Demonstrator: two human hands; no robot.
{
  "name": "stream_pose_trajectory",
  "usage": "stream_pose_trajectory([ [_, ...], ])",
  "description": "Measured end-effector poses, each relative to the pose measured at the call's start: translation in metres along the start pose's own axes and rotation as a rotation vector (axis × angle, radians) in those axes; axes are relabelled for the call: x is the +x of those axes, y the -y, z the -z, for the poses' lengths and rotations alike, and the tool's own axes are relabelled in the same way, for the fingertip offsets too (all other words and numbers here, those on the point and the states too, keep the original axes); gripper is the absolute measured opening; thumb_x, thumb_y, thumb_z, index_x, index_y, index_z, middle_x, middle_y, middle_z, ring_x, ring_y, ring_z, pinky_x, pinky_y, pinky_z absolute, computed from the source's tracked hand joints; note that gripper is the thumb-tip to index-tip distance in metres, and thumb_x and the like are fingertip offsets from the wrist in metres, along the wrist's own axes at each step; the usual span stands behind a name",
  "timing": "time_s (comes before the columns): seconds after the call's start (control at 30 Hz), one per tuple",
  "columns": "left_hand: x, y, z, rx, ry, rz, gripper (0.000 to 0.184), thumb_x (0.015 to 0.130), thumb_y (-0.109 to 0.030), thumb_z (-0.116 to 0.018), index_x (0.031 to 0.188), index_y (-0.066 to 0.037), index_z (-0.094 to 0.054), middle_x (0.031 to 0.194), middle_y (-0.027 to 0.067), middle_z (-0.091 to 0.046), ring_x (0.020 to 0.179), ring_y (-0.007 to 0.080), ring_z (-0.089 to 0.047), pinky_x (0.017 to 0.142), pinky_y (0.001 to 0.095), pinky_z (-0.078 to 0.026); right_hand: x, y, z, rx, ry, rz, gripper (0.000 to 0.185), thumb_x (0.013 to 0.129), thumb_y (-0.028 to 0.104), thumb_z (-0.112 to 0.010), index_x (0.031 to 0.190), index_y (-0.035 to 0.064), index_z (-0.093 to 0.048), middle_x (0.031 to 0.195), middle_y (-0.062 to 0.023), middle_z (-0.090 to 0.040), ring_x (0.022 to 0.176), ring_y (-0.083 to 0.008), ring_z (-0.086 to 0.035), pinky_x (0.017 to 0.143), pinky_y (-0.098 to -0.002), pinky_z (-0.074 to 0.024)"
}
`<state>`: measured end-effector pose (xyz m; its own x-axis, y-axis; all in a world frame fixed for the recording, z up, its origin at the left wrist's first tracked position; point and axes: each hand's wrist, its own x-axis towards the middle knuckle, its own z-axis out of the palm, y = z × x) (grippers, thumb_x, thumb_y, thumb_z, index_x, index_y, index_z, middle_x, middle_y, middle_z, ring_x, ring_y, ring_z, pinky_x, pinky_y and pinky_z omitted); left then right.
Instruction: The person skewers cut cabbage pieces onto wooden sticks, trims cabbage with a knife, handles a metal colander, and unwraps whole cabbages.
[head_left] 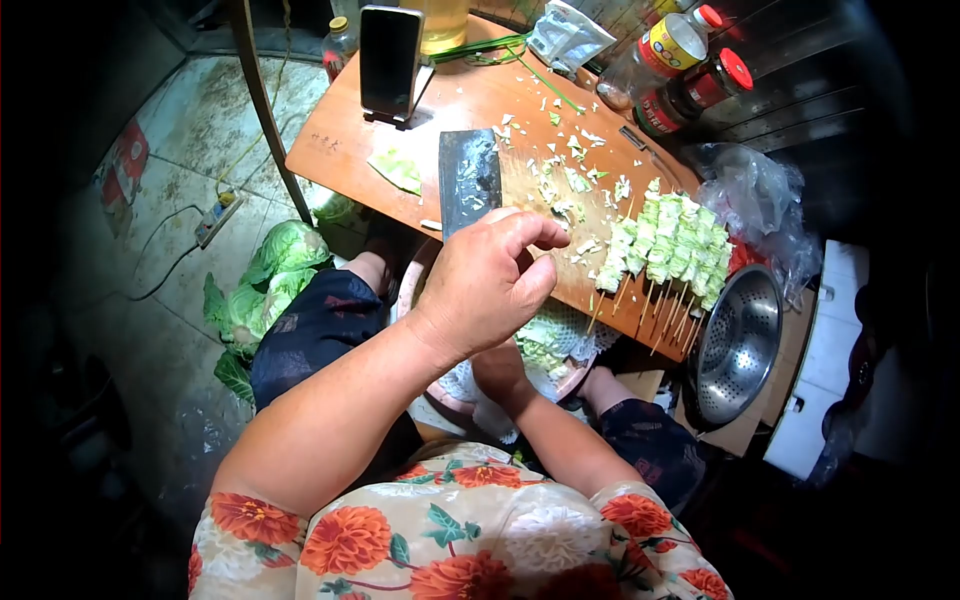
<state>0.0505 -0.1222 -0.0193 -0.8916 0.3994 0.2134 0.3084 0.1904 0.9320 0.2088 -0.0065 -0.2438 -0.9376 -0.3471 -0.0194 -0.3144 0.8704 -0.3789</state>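
My left hand (pixel 490 268) is raised over the table's near edge, just below the cleaver (pixel 470 178). Its index finger is bent, and a gap shows between it and the thumb with nothing visible there. The other fingers are hidden. Lower down, my right hand (pixel 500 372) is at the pink basin (pixel 455 405), which holds cut cabbage (pixel 540 350) on a white mesh. My left wrist covers the right fingers, so their grip is hidden. Cabbage skewers (pixel 670 240) lie in a row at the table's right end, sticks toward me.
On the wooden table (pixel 340 150) stand a phone (pixel 390 62) and, at the back right, a bottle (pixel 665 50) and a red-lidded jar (pixel 695 92). Cabbage scraps (pixel 575 180) litter it. A metal colander (pixel 738 345) is at right. Cabbage heads (pixel 265 285) and a power strip (pixel 217 218) lie on the floor.
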Motion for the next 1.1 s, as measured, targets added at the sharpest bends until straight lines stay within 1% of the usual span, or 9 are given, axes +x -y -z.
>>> stream_pose_trajectory([
  [0.23, 0.004, 0.002, 0.000, 0.021, 0.004, -0.013, 0.019, 0.077, -0.008, -0.056, 0.093, -0.002, -0.065, 0.085, 0.0111, -0.064, 0.079, 0.0238, -0.062, 0.074, 0.0320, -0.050, -0.008, 0.007, 0.014, 0.101, 0.172, -0.048, 0.005, 0.070, 0.008, -0.055, 0.070, 0.0083, -0.060, 0.060, -0.0121, -0.057, 0.060, -0.0310, -0.058, 0.053, -0.0411, -0.0470],
  [0.33, 0.004, 0.002, 0.001, 0.035, 0.019, 0.003, 0.020, 0.077, -0.008, -0.057, 0.094, -0.002, -0.065, 0.085, 0.0115, -0.063, 0.077, 0.0230, -0.062, 0.073, 0.0317, -0.050, 0.001, 0.011, 0.023, 0.071, 0.344, -0.017, 0.008, 0.069, 0.009, -0.055, 0.064, 0.0079, -0.062, 0.065, -0.0145, -0.060, 0.064, -0.0322, -0.061, 0.059, -0.0401, -0.0495],
  [0.47, 0.005, 0.003, 0.002, 0.011, 0.043, 0.048, 0.021, 0.077, -0.010, -0.058, 0.095, -0.001, -0.065, 0.085, 0.0121, -0.063, 0.075, 0.0211, -0.062, 0.072, 0.0311, -0.050, 0.012, 0.016, 0.024, 0.172, 0.173, 0.079, 0.013, 0.070, 0.009, -0.055, 0.060, 0.0069, -0.063, 0.068, -0.0180, -0.062, 0.067, -0.0341, -0.062, 0.064, -0.0418, -0.0506],
  [0.53, 0.005, 0.001, 0.004, 0.005, 0.052, 0.053, 0.022, 0.077, -0.010, -0.059, 0.095, -0.001, -0.066, 0.085, 0.0123, -0.063, 0.075, 0.0206, -0.062, 0.071, 0.0308, -0.050, 0.014, 0.015, 0.030, 0.320, 0.407, 0.017, 0.016, 0.076, 0.011, -0.052, 0.067, 0.0058, -0.064, 0.074, -0.0205, -0.063, 0.072, -0.0355, -0.063, 0.071, -0.0425, -0.0508],
  [0.9, 0.005, -0.001, 0.007, 0.028, 0.094, 0.087, 0.022, 0.077, -0.012, -0.058, 0.095, -0.001, -0.066, 0.087, 0.0141, -0.064, 0.077, 0.0222, -0.064, 0.074, 0.0320, -0.052, -0.030, 0.026, 0.059, 0.321, 0.573, -0.345, 0.022, 0.084, 0.020, -0.050, 0.090, 0.0042, -0.065, 0.097, -0.0209, -0.065, 0.093, -0.0362, -0.062, 0.084, -0.0422, -0.0486],
  [1.0, 0.004, -0.002, 0.007, 0.020, 0.093, 0.082, 0.022, 0.077, -0.012, -0.058, 0.095, -0.001, -0.066, 0.086, 0.0141, -0.064, 0.076, 0.0226, -0.064, 0.074, 0.0318, -0.052, -0.048, 0.012, 0.054, 0.478, 0.021, -0.695, 0.030, 0.078, 0.011, -0.060, 0.108, 0.0042, -0.060, 0.114, -0.0217, -0.057, 0.102, -0.0358, -0.057, 0.093, -0.0392, -0.0447],
  [1.03, 0.004, -0.002, 0.007, 0.019, 0.094, 0.082, 0.022, 0.077, -0.012, -0.058, 0.095, -0.001, -0.066, 0.086, 0.0141, -0.064, 0.076, 0.0226, -0.064, 0.074, 0.0318, -0.052, -0.067, -0.026, 0.008, 0.854, -0.268, -0.823, 0.041, 0.076, 0.009, -0.064, 0.115, 0.0034, -0.055, 0.117, -0.0232, -0.052, 0.108, -0.0372, -0.053, 0.097, -0.0403, -0.0421],
  [1.07, 0.003, -0.001, 0.006, 0.030, 0.093, 0.076, 0.022, 0.077, -0.012, -0.058, 0.095, -0.001, -0.066, 0.086, 0.0139, -0.064, 0.075, 0.0225, -0.064, 0.073, 0.0319, -0.052, -0.061, -0.028, 0.040, 0.060, -0.220, -0.491, 0.055, 0.075, 0.014, -0.068, 0.124, 0.0022, -0.047, 0.120, -0.0242, -0.048, 0.112, -0.0404, -0.048, 0.097, -0.0421, -0.0418],
  [1.1, 0.003, 0.000, 0.005, 0.041, 0.093, 0.069, 0.022, 0.077, -0.012, -0.058, 0.095, -0.001, -0.066, 0.085, 0.0138, -0.064, 0.075, 0.0223, -0.064, 0.073, 0.0319, -0.052, -0.052, -0.028, 0.059, 0.061, -0.221, -0.491, 0.055, 0.075, 0.014, -0.068, 0.124, 0.0022, -0.047, 0.120, -0.0242, -0.048, 0.112, -0.0404, -0.048, 0.097, -0.0421, -0.0418],
])
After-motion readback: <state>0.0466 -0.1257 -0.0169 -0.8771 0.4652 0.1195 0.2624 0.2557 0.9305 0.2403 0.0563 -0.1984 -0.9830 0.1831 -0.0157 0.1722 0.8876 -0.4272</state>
